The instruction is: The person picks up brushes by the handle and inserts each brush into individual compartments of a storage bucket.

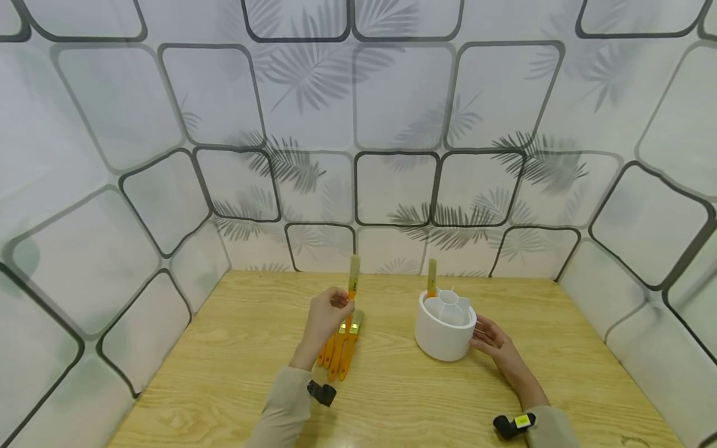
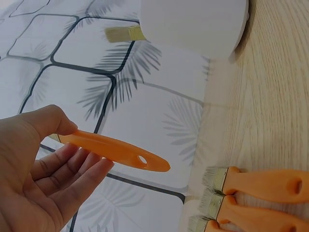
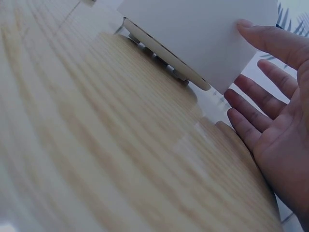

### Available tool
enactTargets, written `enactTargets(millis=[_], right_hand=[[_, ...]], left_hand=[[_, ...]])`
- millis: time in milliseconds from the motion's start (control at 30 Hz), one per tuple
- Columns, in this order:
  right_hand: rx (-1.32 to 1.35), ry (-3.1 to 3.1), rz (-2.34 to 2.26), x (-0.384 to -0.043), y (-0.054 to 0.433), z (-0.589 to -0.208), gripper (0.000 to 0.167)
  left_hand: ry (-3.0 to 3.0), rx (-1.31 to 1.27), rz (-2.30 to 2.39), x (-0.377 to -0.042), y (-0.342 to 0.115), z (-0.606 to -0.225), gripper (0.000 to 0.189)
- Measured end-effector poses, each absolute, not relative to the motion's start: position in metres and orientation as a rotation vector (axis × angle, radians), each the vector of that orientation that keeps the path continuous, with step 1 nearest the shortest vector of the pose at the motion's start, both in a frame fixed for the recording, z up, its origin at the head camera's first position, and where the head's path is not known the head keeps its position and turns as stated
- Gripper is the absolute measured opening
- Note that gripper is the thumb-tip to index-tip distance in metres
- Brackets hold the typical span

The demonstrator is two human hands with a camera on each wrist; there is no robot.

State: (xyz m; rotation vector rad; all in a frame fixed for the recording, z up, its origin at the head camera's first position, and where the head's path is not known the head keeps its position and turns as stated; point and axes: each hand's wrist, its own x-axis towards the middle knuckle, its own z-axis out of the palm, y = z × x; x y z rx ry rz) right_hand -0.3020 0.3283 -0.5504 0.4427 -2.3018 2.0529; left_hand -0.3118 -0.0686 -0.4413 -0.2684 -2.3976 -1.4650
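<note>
My left hand (image 1: 326,316) pinches a paintbrush (image 2: 116,151) by its orange handle between thumb and fingers. The brush stands upright in the head view, bristles on top. Below that hand lie several more orange-handled paintbrushes (image 1: 348,350) side by side on the table. To the right is a round white organizer (image 1: 444,337) with a divided insert (image 1: 450,305) in its top. Another paintbrush (image 1: 432,275) stands in it, bristles up and handle mostly hidden. My right hand (image 1: 501,350) rests against the organizer's right side, thumb and fingers extended.
The wooden table (image 1: 252,386) ends at a patterned cloth backdrop (image 1: 392,186) behind and along both sides. Each wrist wears a small black camera (image 1: 322,393). Small feet show under the organizer in the right wrist view.
</note>
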Motion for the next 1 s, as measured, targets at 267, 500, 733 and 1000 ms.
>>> enactTargets(millis=[267,500,733,1000], right_hand=[[0.453,-2.294,2.054,-0.301,0.328,-0.549,0.058],[0.438,-2.304,2.043,-0.3,0.327,-0.549,0.057],[0.426,-2.321,2.034,-0.3,0.327,-0.549,0.058],[0.437,-2.316,2.032,-0.3,0.327,-0.548,0.058]], left_hand=[[-2.354,-0.317,-1.495,-0.314,-0.065,-0.444,0.01],[-2.328,-0.327,-1.48,-0.316,-0.061,-0.445,0.009],[-2.283,-0.34,-1.501,-0.316,-0.058,-0.446,0.008],[-2.245,-0.333,-1.552,-0.321,-0.055,-0.451,0.01]])
